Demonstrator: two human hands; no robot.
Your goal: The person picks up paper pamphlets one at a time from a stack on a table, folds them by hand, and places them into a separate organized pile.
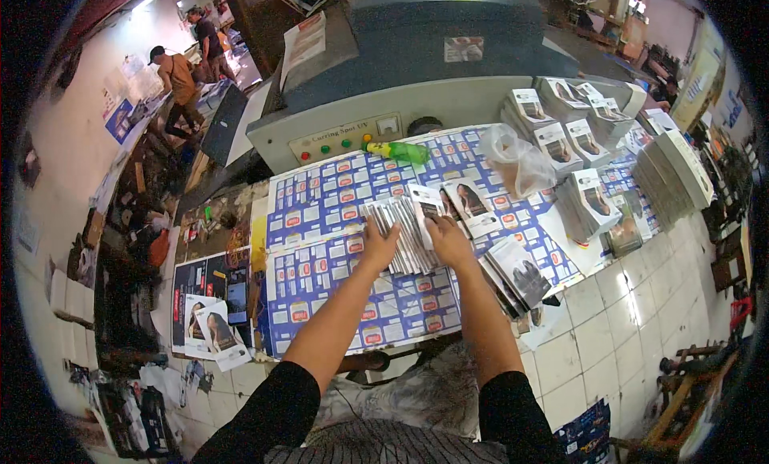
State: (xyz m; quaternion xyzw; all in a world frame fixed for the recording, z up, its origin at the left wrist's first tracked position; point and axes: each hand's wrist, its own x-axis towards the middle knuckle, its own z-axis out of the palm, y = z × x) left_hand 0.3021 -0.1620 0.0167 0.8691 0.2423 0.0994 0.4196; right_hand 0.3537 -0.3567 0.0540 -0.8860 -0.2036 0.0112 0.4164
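Note:
A row of thin printed booklets [407,238] stands on edge on the blue patterned table sheet [316,260], leaning together. My left hand [378,244] presses against the row's left end, fingers closed around that side. At the right end my right hand [448,240] grips the row, its fingers over a booklet with a portrait cover. The row is held between both hands. Just beyond my right hand lies a loose portrait booklet [470,206]. Nearer me on the right is a small fanned pile of booklets [517,273] at the table's edge.
Tall booklet stacks [553,143] fill the back right. A crumpled clear plastic bag [517,163] and a green bottle [408,152] lie near the machine panel [332,139]. Two booklets [218,333] and a phone [237,302] lie left. Two people [180,83] stand far left.

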